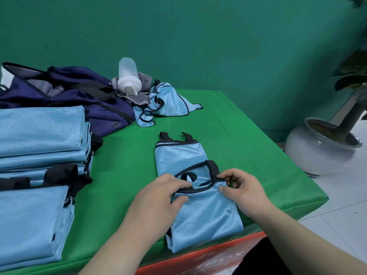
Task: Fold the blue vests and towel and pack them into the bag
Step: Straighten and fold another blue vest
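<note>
Lengthwise away, vest (200,211), straps (174,136) far; left hand (158,197), right hand (244,191), each pinching trim (196,190)

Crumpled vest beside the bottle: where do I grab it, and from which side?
Probably pinch the crumpled vest at its dark-trimmed strap loops on the near edge, coming from the near side over the bare green cloth; the bottle and bag crowd its far side.
</note>
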Available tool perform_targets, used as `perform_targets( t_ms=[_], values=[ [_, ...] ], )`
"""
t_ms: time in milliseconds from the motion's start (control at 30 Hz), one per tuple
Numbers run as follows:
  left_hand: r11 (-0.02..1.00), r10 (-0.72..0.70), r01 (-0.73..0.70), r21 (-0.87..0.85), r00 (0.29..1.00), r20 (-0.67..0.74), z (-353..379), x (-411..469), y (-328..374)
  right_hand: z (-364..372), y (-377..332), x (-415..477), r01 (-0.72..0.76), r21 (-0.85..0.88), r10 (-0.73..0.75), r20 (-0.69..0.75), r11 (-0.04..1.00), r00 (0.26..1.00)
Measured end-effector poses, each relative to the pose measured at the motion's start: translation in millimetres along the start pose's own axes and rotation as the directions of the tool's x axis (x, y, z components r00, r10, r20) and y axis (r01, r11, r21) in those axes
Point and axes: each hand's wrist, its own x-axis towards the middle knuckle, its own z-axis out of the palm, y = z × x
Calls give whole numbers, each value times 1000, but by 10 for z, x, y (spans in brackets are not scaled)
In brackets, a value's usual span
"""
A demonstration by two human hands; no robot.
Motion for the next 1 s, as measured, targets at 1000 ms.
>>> perform_targets(
  t_ms=[1000],
  values=[
    [980,-76,54,-194,991,-107,6,163,-109,27,-152,131,175,-442,-90,207,880,974]
  ],
)
